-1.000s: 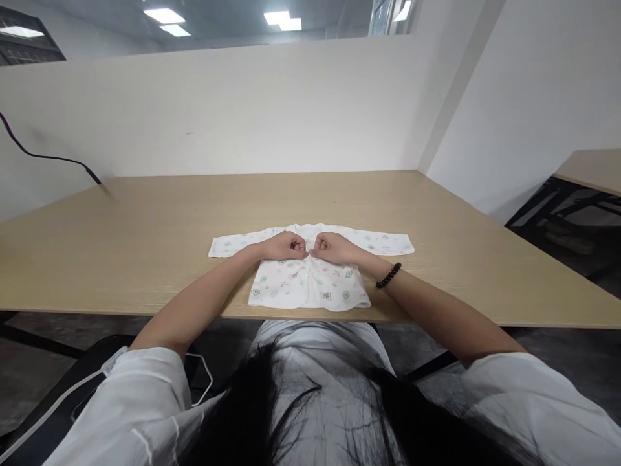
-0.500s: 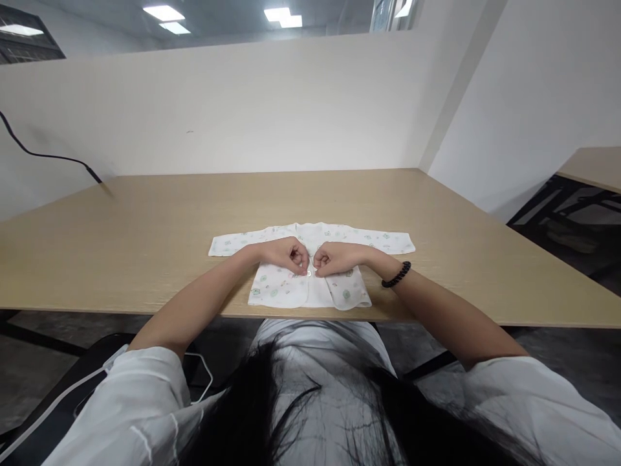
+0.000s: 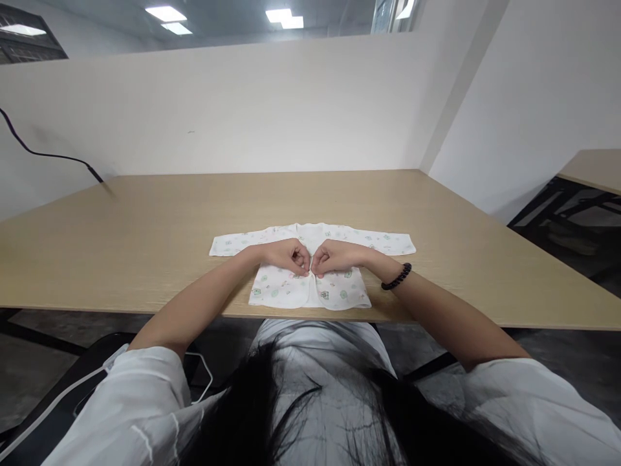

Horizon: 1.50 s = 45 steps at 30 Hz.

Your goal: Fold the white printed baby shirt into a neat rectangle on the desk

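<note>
One broad wood-look counter [image 3: 272, 197] spans the middle of the frame. At its near edge, in the centre of the frame, a small patterned shirt [image 3: 284, 290] lies flat, its sleeves reaching left and right. It looks light, thin and soft, likely to crumple rather than slip, so a fingertip pinch on the edges of the front should suit it best. Both hands, left [image 3: 290, 254] and right [image 3: 336, 255], pinch the cloth at mid-front, nearly touching. A dark bracelet [image 3: 398, 277] rings the right wrist.
</note>
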### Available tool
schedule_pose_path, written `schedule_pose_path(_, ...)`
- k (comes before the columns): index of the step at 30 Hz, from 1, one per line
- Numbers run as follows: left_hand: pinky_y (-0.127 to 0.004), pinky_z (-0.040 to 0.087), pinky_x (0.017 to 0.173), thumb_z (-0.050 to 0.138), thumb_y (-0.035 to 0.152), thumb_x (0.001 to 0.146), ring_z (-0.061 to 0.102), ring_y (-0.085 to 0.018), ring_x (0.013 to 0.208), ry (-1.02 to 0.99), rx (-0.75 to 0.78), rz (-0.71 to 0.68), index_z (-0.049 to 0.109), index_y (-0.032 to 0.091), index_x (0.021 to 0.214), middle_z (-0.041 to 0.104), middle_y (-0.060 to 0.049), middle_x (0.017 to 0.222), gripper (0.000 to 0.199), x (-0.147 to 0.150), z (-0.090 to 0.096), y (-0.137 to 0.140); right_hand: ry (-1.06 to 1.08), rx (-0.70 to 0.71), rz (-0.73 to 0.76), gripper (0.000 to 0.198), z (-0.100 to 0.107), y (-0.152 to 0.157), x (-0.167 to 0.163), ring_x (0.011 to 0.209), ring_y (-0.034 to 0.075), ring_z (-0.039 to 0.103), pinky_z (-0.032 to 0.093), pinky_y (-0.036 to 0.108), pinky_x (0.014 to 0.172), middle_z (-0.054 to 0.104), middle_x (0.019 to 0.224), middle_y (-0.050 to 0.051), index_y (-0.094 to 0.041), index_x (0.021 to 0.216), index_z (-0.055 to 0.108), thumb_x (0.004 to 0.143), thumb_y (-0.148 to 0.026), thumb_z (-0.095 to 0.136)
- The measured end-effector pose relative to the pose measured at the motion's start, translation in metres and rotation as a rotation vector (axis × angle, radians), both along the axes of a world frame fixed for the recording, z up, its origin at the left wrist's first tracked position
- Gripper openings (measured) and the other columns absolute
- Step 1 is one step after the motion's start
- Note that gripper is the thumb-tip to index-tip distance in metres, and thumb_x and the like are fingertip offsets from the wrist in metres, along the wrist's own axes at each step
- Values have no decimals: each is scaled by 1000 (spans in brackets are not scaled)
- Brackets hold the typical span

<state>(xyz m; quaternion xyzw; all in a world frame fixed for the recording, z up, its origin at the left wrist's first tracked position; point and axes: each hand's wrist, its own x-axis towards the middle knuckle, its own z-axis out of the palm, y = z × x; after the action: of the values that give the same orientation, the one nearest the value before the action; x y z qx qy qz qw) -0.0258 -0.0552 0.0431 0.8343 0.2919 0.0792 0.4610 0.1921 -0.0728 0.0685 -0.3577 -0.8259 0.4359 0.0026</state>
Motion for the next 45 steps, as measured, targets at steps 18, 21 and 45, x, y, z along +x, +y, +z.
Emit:
schedule_pose_path(18, -24, 27, 50, 67, 27, 75, 36, -9, 51, 24, 11, -40, 63, 16, 69, 42, 4, 57, 12, 0, -2, 4, 18, -3, -86, 15, -4, -5, -5, 45, 7, 30, 19, 24, 44, 40, 48, -7, -16, 71, 67, 68, -30, 64)
schedule_pose_path(21, -24, 27, 50, 66, 26, 73, 35, -9, 52, 9, 15, -39, 61, 17, 69, 41, 5, 58, 12, 1, -1, 3, 29, -45, -67, 15, -5, 0, -3, 45, 7, 30, 19, 24, 44, 40, 48, -8, -16, 73, 68, 66, -29, 65)
schedule_pose_path(45, -23, 32, 52, 65, 26, 69, 39, -9, 53, 45, 29, 2, 64, 16, 70, 45, 5, 57, 10, 2, 8, 2, 49, -89, -5, 22, -4, 10, 2, 48, 7, 37, 25, 23, 45, 54, 61, -4, -16, 84, 69, 68, -30, 68)
